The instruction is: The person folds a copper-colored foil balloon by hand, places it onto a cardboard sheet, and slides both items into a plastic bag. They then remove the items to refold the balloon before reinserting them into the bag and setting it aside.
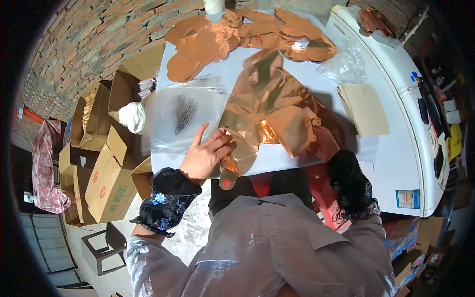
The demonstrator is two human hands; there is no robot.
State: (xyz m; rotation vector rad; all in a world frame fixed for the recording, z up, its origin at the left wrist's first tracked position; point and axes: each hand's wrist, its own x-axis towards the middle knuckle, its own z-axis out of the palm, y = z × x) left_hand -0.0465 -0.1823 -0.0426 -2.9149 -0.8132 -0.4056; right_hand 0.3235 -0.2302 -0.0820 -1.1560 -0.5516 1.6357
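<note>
A large copper-coloured foil balloon (250,101), flat and creased, lies across the white table in front of me. Its narrow end, with a red dot, hangs over the near edge. My left hand (207,154) is at its lower left edge, index finger raised and the other fingers curled onto the foil; the thumb is hidden. On the right side, my right hand (324,143) grips a bunched part of the foil, which partly covers its fingers. The balloon's upper part stands raised and blurred.
More flat copper foil balloons (198,47) lie along the table's far side. Clear plastic bags (185,111) with dark print lie left, brown card sheets (363,109) right. A crumpled clear bag (344,62) rests near a white fridge-like cabinet (396,99). Cardboard boxes (111,183) stand left.
</note>
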